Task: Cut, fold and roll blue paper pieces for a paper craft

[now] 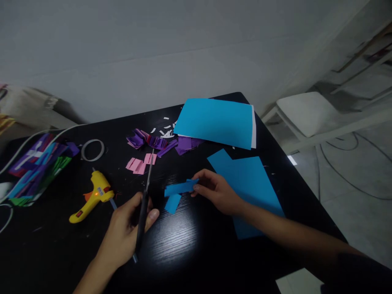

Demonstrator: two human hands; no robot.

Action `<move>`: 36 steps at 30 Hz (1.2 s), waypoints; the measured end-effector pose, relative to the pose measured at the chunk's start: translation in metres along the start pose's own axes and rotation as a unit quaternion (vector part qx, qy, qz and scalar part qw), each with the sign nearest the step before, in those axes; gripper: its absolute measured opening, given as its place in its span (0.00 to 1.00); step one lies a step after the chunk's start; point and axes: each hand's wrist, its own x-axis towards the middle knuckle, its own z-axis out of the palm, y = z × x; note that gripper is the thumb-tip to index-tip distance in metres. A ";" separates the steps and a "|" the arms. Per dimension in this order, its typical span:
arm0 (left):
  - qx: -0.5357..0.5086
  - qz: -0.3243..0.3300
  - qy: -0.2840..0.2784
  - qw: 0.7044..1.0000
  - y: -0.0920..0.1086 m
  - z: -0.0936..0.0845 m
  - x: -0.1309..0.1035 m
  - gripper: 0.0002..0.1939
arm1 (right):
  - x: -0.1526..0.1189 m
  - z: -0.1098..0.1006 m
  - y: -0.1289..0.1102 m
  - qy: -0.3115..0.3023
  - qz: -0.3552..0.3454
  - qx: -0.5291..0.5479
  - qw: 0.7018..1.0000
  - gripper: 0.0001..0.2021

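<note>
My left hand (124,230) is closed around the black handles of a pair of scissors (143,216). The blades point away from me and look closed. In my right hand (219,192) a blue paper strip (180,187) is pinched between thumb and fingers, its far end reaching left toward the scissors. Just below that strip lies a small blue paper piece (173,203) on the black table. Under and beyond my right forearm rests a blue sheet (257,192) with a corner cut out. Pink paper pieces (136,165) lie past the scissor tips.
A yellow glue gun (95,196) with a lit orange light lies left, near a tape roll (92,150). Coloured paper strips (43,167) and a white cable (65,130) are farther left. Purple scraps (185,143), white scraps (167,133) and a large blue sheet (217,122) occupy the back.
</note>
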 end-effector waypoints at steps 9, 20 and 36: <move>0.017 -0.022 -0.010 1.000 0.003 0.003 0.001 0.17 | 0.000 0.002 -0.003 -0.019 -0.017 0.016 1.000 0.12; 0.054 -0.014 -0.013 0.998 -0.003 0.007 -0.001 0.13 | 0.003 0.001 0.003 0.022 0.023 0.088 0.996 0.12; 0.208 0.054 0.030 0.976 -0.005 -0.003 0.001 0.13 | 0.010 -0.005 0.001 0.080 0.040 0.218 0.972 0.14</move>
